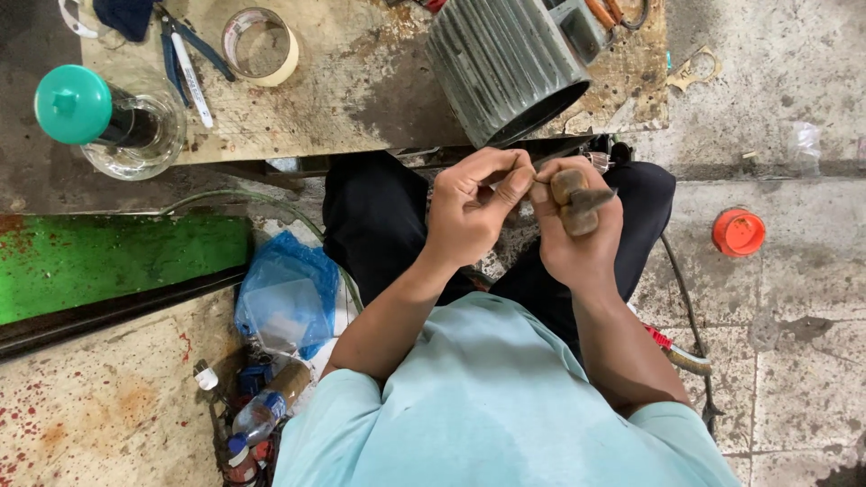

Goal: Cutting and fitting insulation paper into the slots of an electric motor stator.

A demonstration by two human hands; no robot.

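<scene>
Your hands meet at centre frame, below the grey motor housing [505, 63].
Right hand [577, 230] clamps a wooden-handled tool [577, 200]; left hand [474, 212] pinches its fingertips together (on something too small to tell).

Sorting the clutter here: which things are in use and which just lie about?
In use: left hand, right hand, knife.

Lying about: motor housing, tape roll, pliers, glass jar, blue bag, orange cap.

Small wooden-handled tool [577, 203] (right fist), blade outward
</scene>
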